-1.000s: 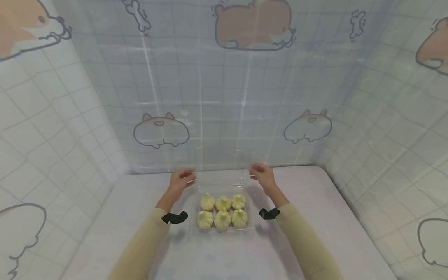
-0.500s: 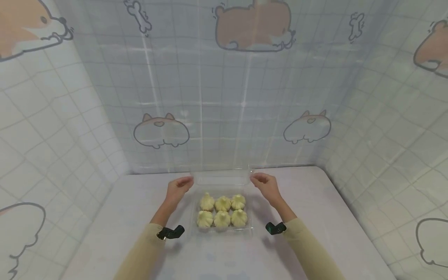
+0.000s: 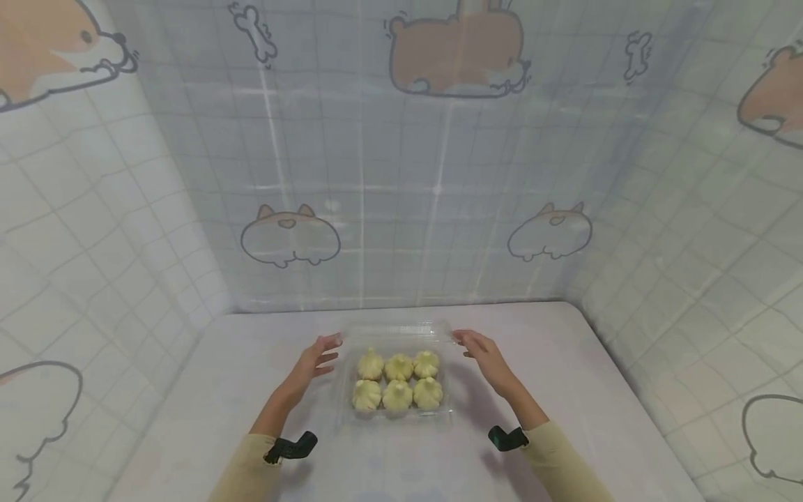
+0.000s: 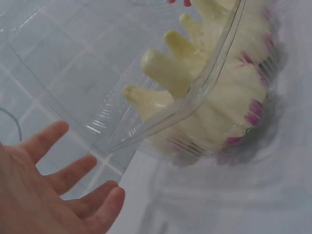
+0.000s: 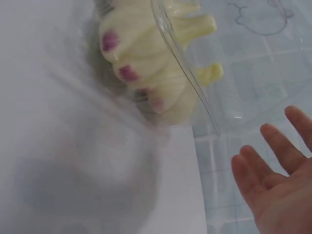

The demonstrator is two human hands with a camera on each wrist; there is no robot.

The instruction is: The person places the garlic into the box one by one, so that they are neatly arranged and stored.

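Note:
Several pale garlic bulbs [image 3: 399, 394] sit in two rows in a clear plastic clamshell box [image 3: 401, 413] on the white table. Purple patches mark the bulbs' bases in both wrist views, stems upward. Behind the bulbs, the box's clear lid [image 3: 401, 331] is raised; its exact tilt is hard to see. My left hand [image 3: 316, 357] is beside the lid's left end, and its fingers [image 4: 73, 174] are spread. At the right end is my right hand [image 3: 484, 352], with fingers [image 5: 282, 146] extended. Neither hand grips anything; whether fingertips touch the lid I cannot tell.
The white table [image 3: 251, 376] runs back to a wall covering [image 3: 401, 174] of pale tile pattern with cartoon dogs. Similar covering stands on the left and right sides. A dark device is strapped to each wrist over beige sleeves [image 3: 247, 474].
The lid's upper edge has come down lower in the head view. Both hands have drawn toward me, and their fingers have come away from pinching near the lid's ends. The bulbs stay put.

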